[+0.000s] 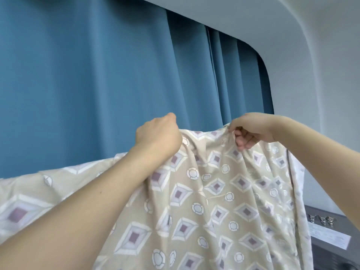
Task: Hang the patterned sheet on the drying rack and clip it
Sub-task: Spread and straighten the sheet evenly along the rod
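Note:
The patterned sheet, beige with white diamonds, purple squares and small rings, is held up in front of me and fills the lower half of the head view. My left hand grips its top edge at the centre, knuckles toward me. My right hand pinches the same edge a little further right, fingers curled round a bunched fold. The sheet hangs down from both hands and trails off to the lower left. The drying rack and any clips are hidden from view.
A blue curtain hangs right behind the sheet. White wall and ceiling lie to the right. At the lower right stands a grey appliance with a white label and small metal fittings on top.

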A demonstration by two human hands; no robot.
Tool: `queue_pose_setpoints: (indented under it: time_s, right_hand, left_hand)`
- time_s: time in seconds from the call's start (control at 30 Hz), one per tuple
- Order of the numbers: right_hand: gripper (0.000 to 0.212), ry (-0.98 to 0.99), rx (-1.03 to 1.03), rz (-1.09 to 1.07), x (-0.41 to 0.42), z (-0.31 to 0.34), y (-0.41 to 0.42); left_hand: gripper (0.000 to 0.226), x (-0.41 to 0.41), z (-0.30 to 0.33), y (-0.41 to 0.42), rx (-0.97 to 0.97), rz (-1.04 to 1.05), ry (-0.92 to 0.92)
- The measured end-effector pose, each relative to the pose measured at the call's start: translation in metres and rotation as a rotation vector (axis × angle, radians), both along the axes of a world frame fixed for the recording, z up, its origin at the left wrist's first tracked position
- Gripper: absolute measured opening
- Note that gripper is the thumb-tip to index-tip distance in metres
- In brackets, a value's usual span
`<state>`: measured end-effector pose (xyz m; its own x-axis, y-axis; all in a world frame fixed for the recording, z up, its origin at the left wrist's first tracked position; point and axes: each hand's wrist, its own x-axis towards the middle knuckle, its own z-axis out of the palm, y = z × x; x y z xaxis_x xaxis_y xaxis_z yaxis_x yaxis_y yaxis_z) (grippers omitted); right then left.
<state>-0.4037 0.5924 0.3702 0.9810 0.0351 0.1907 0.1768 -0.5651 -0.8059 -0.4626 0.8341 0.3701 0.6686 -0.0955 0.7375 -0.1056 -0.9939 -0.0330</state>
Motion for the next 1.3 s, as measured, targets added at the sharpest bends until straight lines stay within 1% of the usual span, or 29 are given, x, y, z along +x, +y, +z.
queue_pose_setpoints:
  time_s: [0.07,0.1,0.13,0.17,0.2,0.23,0.3,0.33,0.37,0.4,0.43,0.47,0.5,0.53,0.57,0.6,0.63,0.67,0.73,0.77,0.83,0.9,0.93,0.97,1.0,1.07,1.17,1.23,1.3]
  right_hand:
    - [0.032,-0.077,0.192,-0.033,0.007,0.022,-0.002]
    - [0.031,-0.132,0.281,-0.049,0.014,0.032,-0.002]
    - [0.03,-0.2,0.341,-0.054,0.022,0.041,-0.001]
    - [0.026,-0.269,0.376,-0.05,0.029,0.05,0.003]
    - [0.021,-0.332,0.399,-0.04,0.036,0.058,0.008]
    - [0.019,-0.393,0.425,-0.031,0.043,0.064,0.013]
    - [0.019,-0.45,0.451,-0.029,0.057,0.069,0.02]
    - [0.02,-0.434,0.402,-0.037,0.062,0.068,0.021]
    - [0.022,-0.381,0.295,-0.059,0.068,0.063,0.019]
    - [0.025,-0.29,0.161,-0.084,0.074,0.055,0.014]
    - [0.028,-0.174,0.022,-0.092,0.078,0.045,0.007]
    - [0.031,-0.053,-0.134,-0.089,0.079,0.034,-0.001]
    - [0.034,0.024,-0.298,-0.08,0.08,0.026,-0.009]
    - [0.038,0.033,-0.47,-0.085,0.081,0.02,-0.018]
    - [0.04,-0.027,-0.592,-0.096,0.082,0.017,-0.028]
    - [0.04,-0.11,-0.629,-0.101,0.08,0.015,-0.037]
    - [0.039,-0.202,-0.57,-0.092,0.08,0.013,-0.049]
    - [0.04,-0.271,-0.45,-0.096,0.077,0.01,-0.062]
    - [0.04,-0.417,-0.25,-0.194,0.078,-0.002,-0.096]
    - [0.037,-0.491,-0.17,-0.244,0.08,-0.013,-0.113]
    - [0.03,-0.571,0.026,-0.32,0.082,-0.038,-0.143]
    - [0.02,-0.502,0.327,-0.391,0.086,-0.066,-0.171]
    - [0.021,-0.387,0.475,-0.409,0.086,-0.079,-0.182]
    - [0.03,-0.26,0.588,-0.406,0.088,-0.094,-0.194]
    - [0.042,-0.118,0.62,-0.385,0.09,-0.109,-0.205]
    - [0.057,0.088,0.536,-0.353,0.093,-0.136,-0.219]
    - [0.071,0.163,0.396,-0.442,0.101,-0.162,-0.231]
    - [0.083,0.136,0.41,-0.498,0.111,-0.172,-0.24]
    - [0.083,0.137,0.451,-0.46,0.118,-0.178,-0.246]
  left_hand:
    - [0.009,0.009,0.025,0.001,-0.32,-0.075,0.1]
    - [0.013,0.016,0.04,0.003,-0.511,-0.164,0.149]
    - [0.015,0.022,0.053,0.002,-0.705,-0.271,0.169]
    - [0.014,0.027,0.067,0.001,-0.837,-0.345,0.152]
    - [0.01,0.031,0.079,-0.001,-0.896,-0.365,0.07]
    - [0.017,0.036,0.088,-0.003,-0.881,-0.329,-0.046]
    - [0.025,0.041,0.092,-0.01,-0.731,-0.179,-0.229]
    - [0.027,0.041,0.087,-0.015,-0.645,-0.122,-0.226]
    - [0.029,0.045,0.08,-0.021,-0.504,-0.074,-0.147]
    - [0.032,0.043,0.068,-0.031,-0.327,-0.023,0.02]
    - [0.036,0.046,0.056,-0.038,-0.214,-0.007,0.225]
    - [0.044,0.047,0.044,-0.046,-0.179,-0.006,0.476]
    - [0.059,0.045,0.033,-0.055,-0.236,-0.044,0.753]
    - [0.071,0.043,0.025,-0.064,-0.314,-0.085,0.987]
    - [0.076,0.041,0.019,-0.074,-0.338,-0.131,1.098]
    - [0.077,0.038,0.015,-0.083,-0.302,-0.174,1.107]
    - [0.076,0.038,0.014,-0.093,-0.226,-0.175,1.04]
    - [0.073,0.038,0.014,-0.102,-0.106,-0.136,0.935]
    - [0.071,0.039,0.016,-0.115,0.135,0.001,0.783]
    - [0.074,0.042,0.016,-0.121,0.195,0.054,0.745]
    - [0.074,0.049,0.013,-0.134,0.212,0.091,0.683]
    - [0.059,0.059,0.004,-0.153,0.227,0.062,0.497]
    - [0.05,0.064,-0.004,-0.166,0.251,0.027,0.377]
    - [0.046,0.068,-0.013,-0.181,0.282,-0.011,0.26]
    - [0.046,0.073,-0.023,-0.195,0.331,-0.04,0.153]
    - [0.05,0.085,-0.045,-0.222,0.455,-0.065,-0.025]
    - [0.053,0.103,-0.074,-0.255,0.585,-0.058,-0.15]
    - [0.049,0.109,-0.087,-0.274,0.565,-0.054,-0.176]
    - [0.047,0.11,-0.093,-0.289,0.433,-0.071,-0.037]
